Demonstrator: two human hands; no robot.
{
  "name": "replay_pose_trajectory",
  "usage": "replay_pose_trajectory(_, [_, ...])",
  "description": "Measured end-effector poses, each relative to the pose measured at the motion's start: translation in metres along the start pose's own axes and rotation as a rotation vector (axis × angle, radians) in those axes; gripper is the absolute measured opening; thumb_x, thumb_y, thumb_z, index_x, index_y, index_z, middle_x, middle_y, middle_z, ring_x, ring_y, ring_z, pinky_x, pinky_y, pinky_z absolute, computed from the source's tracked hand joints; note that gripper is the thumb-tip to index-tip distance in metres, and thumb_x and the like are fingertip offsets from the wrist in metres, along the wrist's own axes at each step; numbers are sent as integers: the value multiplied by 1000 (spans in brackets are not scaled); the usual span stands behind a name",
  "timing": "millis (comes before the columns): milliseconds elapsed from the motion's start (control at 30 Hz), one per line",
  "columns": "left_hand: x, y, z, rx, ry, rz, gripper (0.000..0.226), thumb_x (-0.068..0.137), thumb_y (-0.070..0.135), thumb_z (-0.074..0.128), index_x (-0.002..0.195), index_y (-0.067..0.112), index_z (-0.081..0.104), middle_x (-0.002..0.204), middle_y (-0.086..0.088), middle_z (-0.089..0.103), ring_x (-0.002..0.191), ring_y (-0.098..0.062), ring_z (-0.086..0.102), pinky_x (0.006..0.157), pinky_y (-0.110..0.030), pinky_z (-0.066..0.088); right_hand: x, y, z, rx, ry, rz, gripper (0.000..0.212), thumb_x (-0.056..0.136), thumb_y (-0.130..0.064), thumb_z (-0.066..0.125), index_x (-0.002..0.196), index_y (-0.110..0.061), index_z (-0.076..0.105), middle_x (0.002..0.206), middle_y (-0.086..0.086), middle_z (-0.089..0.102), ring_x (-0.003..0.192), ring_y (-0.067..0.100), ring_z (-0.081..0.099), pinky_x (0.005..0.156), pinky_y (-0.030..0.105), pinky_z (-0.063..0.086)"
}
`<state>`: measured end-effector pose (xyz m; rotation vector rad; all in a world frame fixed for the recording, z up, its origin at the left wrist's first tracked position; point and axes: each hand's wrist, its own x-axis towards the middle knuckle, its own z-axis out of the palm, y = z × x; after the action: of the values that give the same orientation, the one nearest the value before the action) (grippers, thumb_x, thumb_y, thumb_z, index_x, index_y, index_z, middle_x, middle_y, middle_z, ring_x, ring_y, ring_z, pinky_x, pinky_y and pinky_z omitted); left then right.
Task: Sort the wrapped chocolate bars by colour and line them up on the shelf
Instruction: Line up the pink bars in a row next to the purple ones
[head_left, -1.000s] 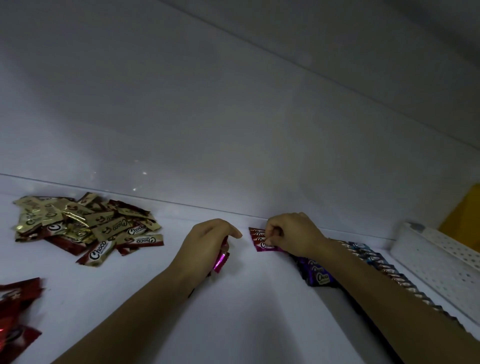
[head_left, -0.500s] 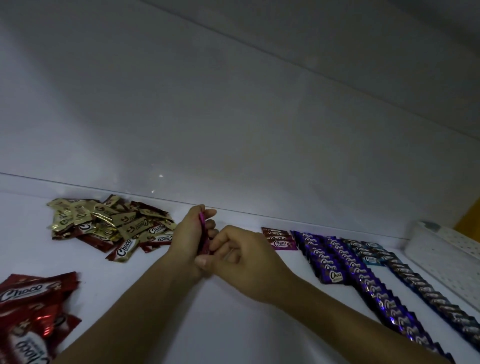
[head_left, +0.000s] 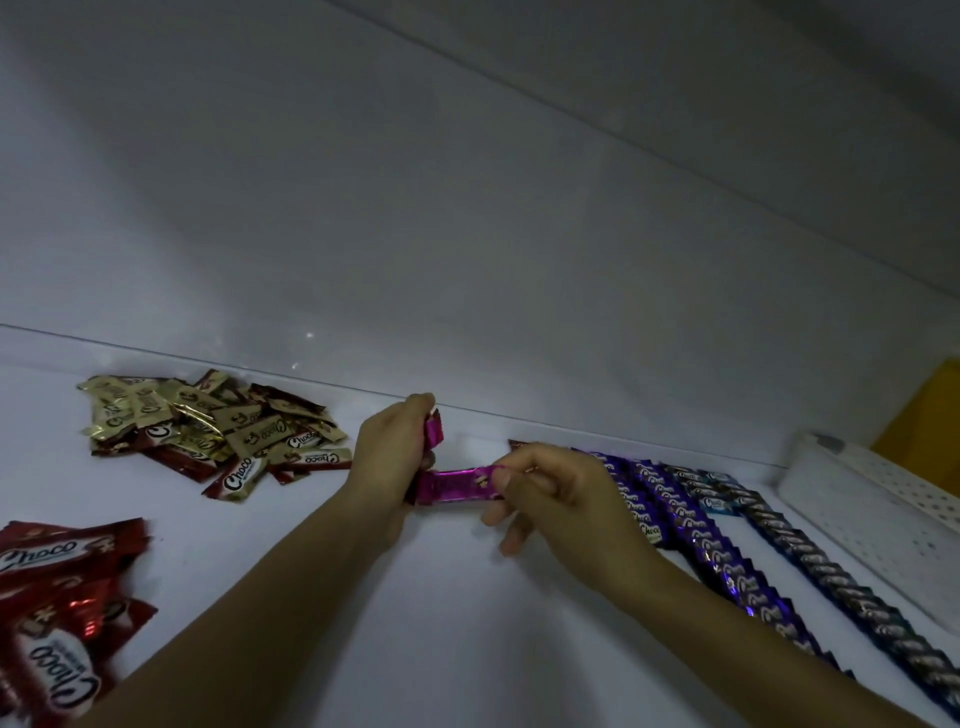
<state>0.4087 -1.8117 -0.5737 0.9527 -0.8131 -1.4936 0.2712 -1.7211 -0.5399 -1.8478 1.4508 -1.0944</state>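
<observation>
The right hand (head_left: 550, 501) pinches one end of a pink chocolate bar (head_left: 454, 486). Its other end meets the left hand (head_left: 387, 467), which grips an upright pink bar (head_left: 434, 434) (both over the shelf (head_left: 441, 623)). A purple row (head_left: 727, 561) lies to the right and a gold heap (head_left: 208, 426) to the left.

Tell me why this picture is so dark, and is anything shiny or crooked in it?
Head view: the light is dim and bluish, so the white shelf looks grey; the red wrappers show small glints of glare, and two bright specks sit on the back wall; also in the head view, the wide lens tilts lines, so the shelf's back edge runs slanted; shadows are faint.
</observation>
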Motion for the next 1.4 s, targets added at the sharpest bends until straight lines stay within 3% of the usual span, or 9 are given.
replay_pose_trajectory(133, [-3, 0, -1, -8, -22, -1, 28, 93, 27, 51, 69, 15, 44, 54, 0, 36, 38, -10, 32, 33, -20, 27, -13, 9, -32, -776, -73, -470, 17, 88, -8, 60, 97, -16, 73, 91, -3, 71, 83, 15, 65, 75, 28, 50])
replay_pose_trajectory(200, [-3, -1, -1, 24, -36, 9, 27, 93, 27, 51, 69, 15, 44, 53, 0, 36, 37, -10, 31, 33, -19, 26, -21, 19, -42, -972, -208, -504, 26, 82, -5, 60, 99, -19, 74, 103, 0, 69, 93, 20, 65, 79, 37, 52])
replay_pose_trajectory(300, [-6, -3, 0, 90, -67, 32, 28, 94, 27, 50, 69, 15, 46, 54, 0, 38, 39, -10, 32, 34, -21, 28, -28, 28, -48, -857, -239, -367, 29, 83, -7, 55, 102, -19, 74, 109, 0, 67, 101, 18, 62, 86, 40, 50])
replay_pose_trajectory(433, [-9, -4, 0, 172, -75, 67, 30, 95, 30, 49, 69, 14, 47, 59, -1, 37, 44, -12, 33, 37, -22, 29, -18, 29, -40, -584, -115, -180, 15, 88, -25, 64, 97, -20, 74, 92, -13, 67, 87, 6, 60, 84, 35, 49])
replay_pose_trajectory(533, [-12, -3, 1, 225, -109, 75, 29, 96, 31, 50, 74, 12, 52, 59, -2, 39, 46, -14, 34, 37, -22, 30, -7, 29, -27, -622, -164, -108, 22, 83, -37, 69, 99, -23, 74, 93, -14, 64, 90, 3, 56, 87, 30, 47])
replay_pose_trajectory(767, [-13, -4, 5, 335, -140, 115, 32, 96, 33, 51, 76, 11, 62, 59, -3, 45, 46, -14, 38, 34, -14, 29, 17, 44, -47, -744, -125, 74, 14, 71, -31, 79, 73, -34, 66, 75, -24, 55, 82, 1, 55, 83, 26, 45])
replay_pose_trajectory(867, [-12, -4, 5, 321, -129, 96, 30, 95, 34, 53, 79, 11, 64, 62, -5, 47, 48, -15, 39, 32, -16, 30, 30, 52, -59, -867, -103, 68, 11, 73, -32, 75, 77, -33, 65, 74, -25, 56, 79, 1, 52, 89, 28, 41])
replay_pose_trajectory(1033, [-10, -6, 6, 318, -118, 84, 30, 94, 35, 55, 78, 12, 65, 62, -4, 50, 47, -14, 40, 32, -16, 31, 47, 60, -64, -1068, -108, 1, 27, 83, -29, 64, 110, -31, 66, 110, -9, 65, 107, 15, 50, 95, 33, 31])
replay_pose_trajectory(1400, [-11, -5, 6, 319, -118, 88, 29, 94, 34, 55, 78, 12, 66, 59, -2, 49, 43, -12, 41, 31, -15, 30, 60, 70, -66, -1267, -136, -56, 26, 91, -27, 53, 113, -29, 67, 112, -2, 64, 106, 21, 49, 85, 33, 27])
